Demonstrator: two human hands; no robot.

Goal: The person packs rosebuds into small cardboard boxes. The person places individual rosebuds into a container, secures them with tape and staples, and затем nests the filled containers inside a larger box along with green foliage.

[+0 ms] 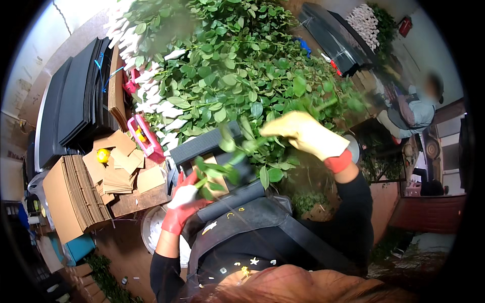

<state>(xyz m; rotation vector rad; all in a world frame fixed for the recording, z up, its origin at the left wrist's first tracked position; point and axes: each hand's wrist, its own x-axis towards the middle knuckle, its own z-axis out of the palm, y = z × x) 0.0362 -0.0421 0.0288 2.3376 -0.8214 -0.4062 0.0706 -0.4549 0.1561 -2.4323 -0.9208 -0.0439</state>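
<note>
My left hand (183,206), in a red glove, is closed around the white-sleeved head of a long leafy flower stem (237,158). The stem runs up to the right, blurred, to my right hand (303,134), in a pale yellow glove with a red cuff, whose fingers close over it. Beneath the stem is an open holder of dark corrugated sheet (206,142) with a piece of brown cardboard (218,181) inside. Beyond lies a large heap of leafy stems (235,79), their white-sleeved heads (153,94) towards the left.
Cardboard pieces (123,178), a yellow round object (102,155) and a pink tape dispenser (146,140) lie at left. Dark sheets (81,91) and folded cardboard (72,197) are stacked there. A white bucket (149,231) stands below. Another person (413,110) sits at far right.
</note>
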